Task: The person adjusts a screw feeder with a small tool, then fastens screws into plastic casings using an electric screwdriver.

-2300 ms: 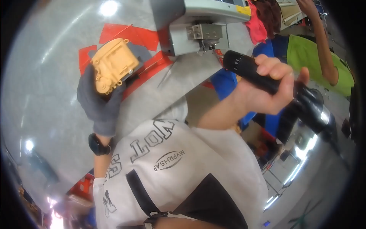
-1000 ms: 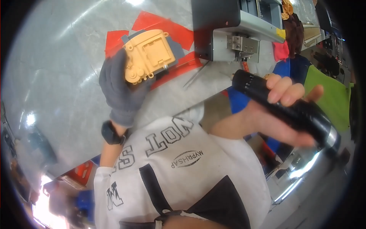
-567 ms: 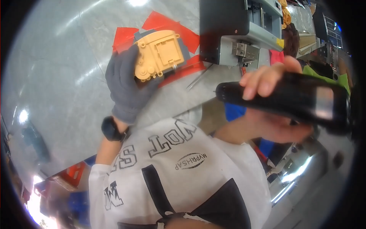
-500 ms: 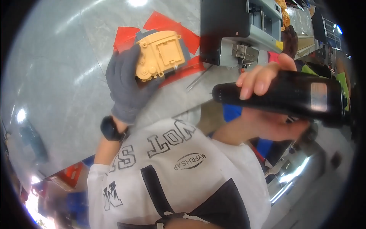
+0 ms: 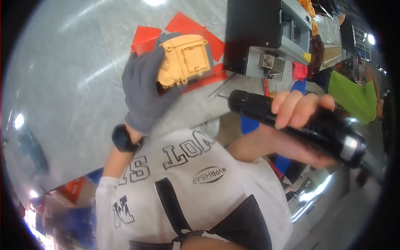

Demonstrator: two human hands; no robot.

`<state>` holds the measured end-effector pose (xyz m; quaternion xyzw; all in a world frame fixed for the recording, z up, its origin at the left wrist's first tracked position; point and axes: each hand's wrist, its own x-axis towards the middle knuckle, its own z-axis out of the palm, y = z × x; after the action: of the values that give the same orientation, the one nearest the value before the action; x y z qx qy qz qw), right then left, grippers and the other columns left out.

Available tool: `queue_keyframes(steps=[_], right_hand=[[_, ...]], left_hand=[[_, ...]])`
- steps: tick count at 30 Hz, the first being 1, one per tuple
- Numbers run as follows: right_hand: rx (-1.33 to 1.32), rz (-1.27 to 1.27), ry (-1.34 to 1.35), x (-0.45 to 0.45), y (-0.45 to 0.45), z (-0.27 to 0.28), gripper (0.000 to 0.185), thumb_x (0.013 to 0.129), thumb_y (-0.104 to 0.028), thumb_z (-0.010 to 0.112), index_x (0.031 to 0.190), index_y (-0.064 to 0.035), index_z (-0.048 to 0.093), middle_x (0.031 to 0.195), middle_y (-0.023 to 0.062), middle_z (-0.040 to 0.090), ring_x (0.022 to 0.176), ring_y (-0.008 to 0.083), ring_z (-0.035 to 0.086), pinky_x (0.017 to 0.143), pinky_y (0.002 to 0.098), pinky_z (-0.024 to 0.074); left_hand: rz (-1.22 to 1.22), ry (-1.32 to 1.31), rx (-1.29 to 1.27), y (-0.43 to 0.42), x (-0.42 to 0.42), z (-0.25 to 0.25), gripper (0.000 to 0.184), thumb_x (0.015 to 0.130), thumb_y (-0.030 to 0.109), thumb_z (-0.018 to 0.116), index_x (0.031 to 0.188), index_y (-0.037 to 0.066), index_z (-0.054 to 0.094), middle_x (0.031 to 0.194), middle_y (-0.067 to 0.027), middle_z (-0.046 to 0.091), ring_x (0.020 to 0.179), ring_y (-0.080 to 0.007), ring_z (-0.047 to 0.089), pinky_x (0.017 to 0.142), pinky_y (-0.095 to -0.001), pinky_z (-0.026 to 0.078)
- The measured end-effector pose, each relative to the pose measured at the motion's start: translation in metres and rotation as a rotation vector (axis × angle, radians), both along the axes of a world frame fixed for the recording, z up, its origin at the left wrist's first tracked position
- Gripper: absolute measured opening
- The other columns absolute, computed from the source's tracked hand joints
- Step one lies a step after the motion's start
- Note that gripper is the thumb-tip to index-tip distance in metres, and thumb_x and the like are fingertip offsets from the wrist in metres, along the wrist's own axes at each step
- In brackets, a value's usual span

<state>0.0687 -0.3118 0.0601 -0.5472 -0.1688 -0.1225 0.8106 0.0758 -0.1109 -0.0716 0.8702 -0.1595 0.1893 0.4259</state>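
The left hand (image 5: 146,89), in a grey glove with a dark watch (image 5: 121,138) at the wrist, is curled round the left side of a yellow plastic housing (image 5: 177,52). The housing lies on a grey block (image 5: 209,54) toward the far side of the surface (image 5: 71,96), with red sheets (image 5: 179,23) beyond it and a red strip (image 5: 208,80) along its near right side. The bare right hand (image 5: 298,108) is wrapped round a black power screwdriver (image 5: 329,129), whose thin bit (image 5: 223,96) points left, well apart from the housing. Between bit and strip lies something slender (image 5: 218,88), perhaps a tool, though the blur makes it hard to say.

A black and grey machine (image 5: 248,33) stands to the far right of the housing, closing off that side; a metal block (image 5: 267,61) is mounted on its near face. Past it hang pink cloth (image 5: 299,71) and brown cloth (image 5: 316,52). Farther right is a person in a green top (image 5: 352,98).
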Motion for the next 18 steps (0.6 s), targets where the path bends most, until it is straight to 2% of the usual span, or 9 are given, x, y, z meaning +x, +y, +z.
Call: queue_keyframes(steps=[7,9,18], right_hand=[[-0.061,0.095,-0.135,0.010,0.018,-0.009,0.081,0.073,-0.060,0.056,0.126,-0.0010,0.042,0.075,0.0060,0.050,0.057,0.0181,0.049,0.061,0.0329,0.0385],[-0.083,0.112,-0.142,0.013,0.019,-0.012,0.080,0.073,-0.060,0.054,0.126,-0.0017,0.042,0.075,0.0061,0.050,0.057,0.0184,0.049,0.061,0.0332,0.0385],[-0.103,0.062,-0.132,0.021,0.028,-0.015,0.088,0.072,-0.071,0.043,0.126,-0.0007,0.042,0.072,0.0063,0.050,0.053,0.0188,0.048,0.058,0.0341,0.0392]], left_hand=[[-0.018,0.028,-0.014,0.003,-0.002,-0.002,0.068,0.060,0.021,0.075,0.119,0.003,0.047,0.100,-0.0118,0.056,0.088,-0.0274,0.054,0.085,-0.0432,0.040],[-0.039,0.075,-0.021,0.003,-0.003,-0.001,0.070,0.060,0.022,0.079,0.120,0.004,0.047,0.110,-0.0126,0.056,0.098,-0.0329,0.054,0.097,-0.0483,0.035],[-0.014,0.055,-0.010,0.001,0.000,0.000,0.069,0.061,0.025,0.078,0.120,0.005,0.048,0.104,-0.0110,0.059,0.094,-0.0292,0.057,0.095,-0.0482,0.037]])
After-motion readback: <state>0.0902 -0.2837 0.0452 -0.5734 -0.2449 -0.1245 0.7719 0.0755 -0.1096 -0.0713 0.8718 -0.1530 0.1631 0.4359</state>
